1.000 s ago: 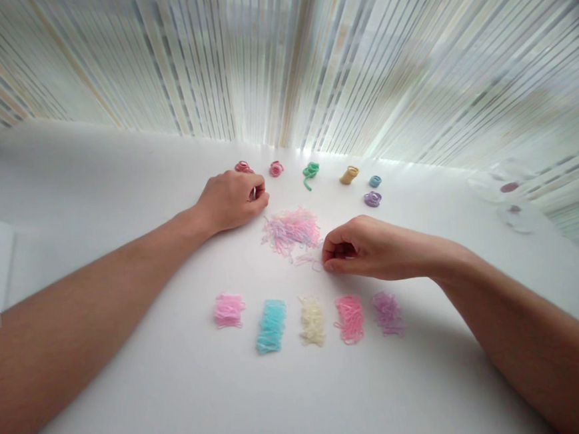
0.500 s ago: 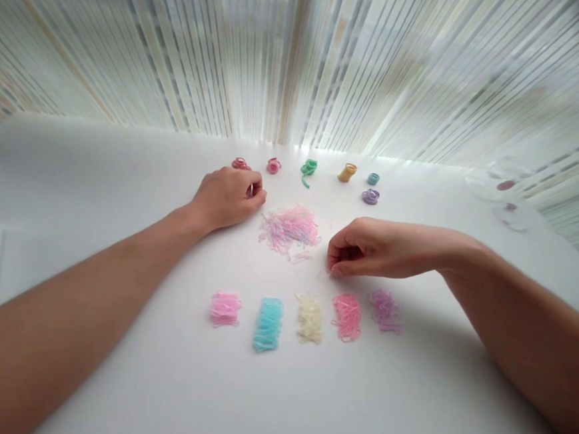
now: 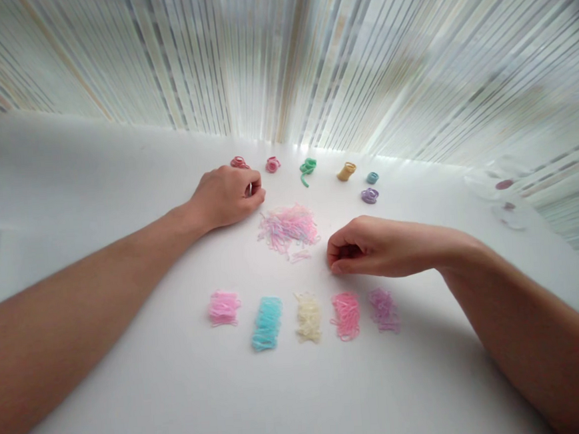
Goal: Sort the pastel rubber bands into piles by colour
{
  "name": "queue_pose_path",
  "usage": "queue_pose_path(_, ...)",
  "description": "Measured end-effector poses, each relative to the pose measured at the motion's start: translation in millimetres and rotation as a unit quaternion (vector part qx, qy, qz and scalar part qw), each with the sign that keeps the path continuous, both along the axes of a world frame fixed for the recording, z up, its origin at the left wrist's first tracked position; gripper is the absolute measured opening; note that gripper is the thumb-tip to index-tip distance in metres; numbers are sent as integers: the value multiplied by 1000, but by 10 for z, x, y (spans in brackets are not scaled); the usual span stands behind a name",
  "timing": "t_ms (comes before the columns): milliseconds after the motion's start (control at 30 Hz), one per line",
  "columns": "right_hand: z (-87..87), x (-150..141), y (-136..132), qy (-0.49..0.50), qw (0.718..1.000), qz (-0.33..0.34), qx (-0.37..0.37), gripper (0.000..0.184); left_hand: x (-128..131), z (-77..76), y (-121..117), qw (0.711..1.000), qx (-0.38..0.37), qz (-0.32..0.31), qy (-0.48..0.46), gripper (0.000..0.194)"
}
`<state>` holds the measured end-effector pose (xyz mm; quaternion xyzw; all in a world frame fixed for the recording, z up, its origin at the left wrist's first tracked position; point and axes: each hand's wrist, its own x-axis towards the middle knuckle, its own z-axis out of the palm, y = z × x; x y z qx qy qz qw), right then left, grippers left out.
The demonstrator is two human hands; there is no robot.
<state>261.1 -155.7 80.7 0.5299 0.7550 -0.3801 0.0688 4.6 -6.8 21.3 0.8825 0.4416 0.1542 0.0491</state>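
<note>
On the table [image 3: 294, 404], nearest to the person, five bunches of thin bands are lying in a row: from left to right light pink [image 3: 224, 309], blue [image 3: 267, 323], cream [image 3: 309, 318], deep pink [image 3: 346, 316] and lilac [image 3: 384, 310]. A little beyond this row, the right hand [image 3: 372, 245] is resting with fingers curled and the thumb tip pressed near the forefinger; whether it is pinching a band, one cannot tell. To the left of its fingertips a few loose bands [image 3: 301, 256] are lying at the near edge of the mixed pile [image 3: 290, 226]. Such thin bands are probably clinging together, so working well is meaning, in judgement, taking one loose band by its end, with the tips only, and lifting it gently without dragging the neighbours. The left hand [image 3: 230, 195] is resting just beyond the pile, to its left, thumb and fingers closed in a ring; anything inside it is not showing clearly. Being quiet there, it is leaving the pile in view. Farther, purple [image 3: 369, 196], small blue [image 3: 372, 178], yellow [image 3: 347, 172], green [image 3: 308, 169], pink [image 3: 273, 165] and red [image 3: 238, 162] coils are standing or lying before the striped curtain [image 3: 277, 57].
</note>
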Motion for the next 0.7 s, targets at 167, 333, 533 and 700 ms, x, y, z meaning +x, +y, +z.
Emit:
queue_pose_path(167, -18, -11, 9, -27, 998, -13, 59, 16, -1, 8, -5, 1000, -2, 2, 8, 24)
queue_pose_path(333, -44, 25, 58, -23, 996, -52, 74, 20, -3, 8, -4, 1000, 0, 2, 9, 25)
queue_pose_path(533, -44, 78, 91, -22, 993, -81, 81, 21, -10, -3, 9, 1000, 0, -3, 2, 25)
queue_pose_path(700, -30, 111, 94, -16, 995, -71, 67, 22, -13, -11, 13, 1000, 1, -4, -5, 24)
